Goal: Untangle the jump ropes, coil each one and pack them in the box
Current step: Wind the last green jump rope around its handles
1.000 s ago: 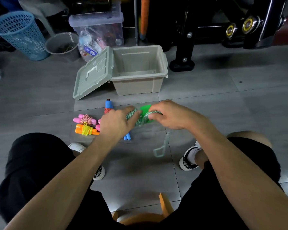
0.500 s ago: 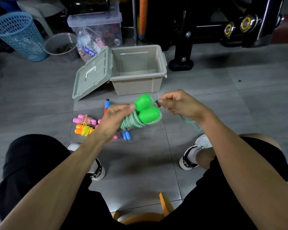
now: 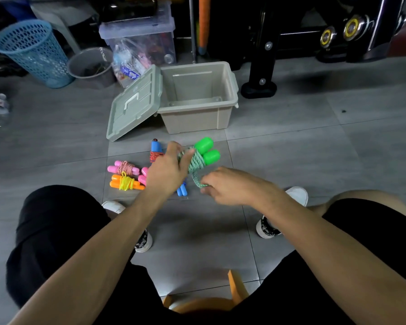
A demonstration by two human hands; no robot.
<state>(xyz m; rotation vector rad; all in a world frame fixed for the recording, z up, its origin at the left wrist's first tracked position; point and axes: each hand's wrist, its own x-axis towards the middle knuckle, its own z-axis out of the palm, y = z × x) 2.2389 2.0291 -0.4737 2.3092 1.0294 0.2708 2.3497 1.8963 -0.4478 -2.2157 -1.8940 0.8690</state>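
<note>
In the head view, a green jump rope (image 3: pixel 198 160) is held above the tiled floor (image 3: pixel 291 148), just in front of the box (image 3: pixel 198 118). Its two bright green handles (image 3: pixel 207 150) lie side by side and point up and away toward the box, and the green-and-white cord is wound tightly around them. The bundle is gripped by the left hand (image 3: pixel 168 170), whose fingers are curled around the wrapped part. A short loose end of cord hangs down from the bundle and is pinched by the right hand (image 3: pixel 230 186), which is held lower and nearer the person's right knee.

The beige box is seen open, with nothing visible inside it. Its grey-green lid (image 3: pixel 134 106) leans against the left side of the box, its lower edge on the floor.

Other coiled ropes are laid on the floor to the left of the hands. A pink-handled rope (image 3: pixel 123 168) with red-and-white cord lies farthest left, and an orange-handled rope (image 3: pixel 126 184) with yellow cord lies just below it. A blue-handled rope (image 3: pixel 156 148) is partly hidden behind the left hand, as is a second pink-handled one (image 3: pixel 143 175).

Farther back, a blue basket (image 3: pixel 33 51), a grey bucket (image 3: pixel 92 66) and a clear storage bin (image 3: pixel 141 43) are lined up. A black machine frame (image 3: pixel 260 66) stands to the right of the box.
</note>
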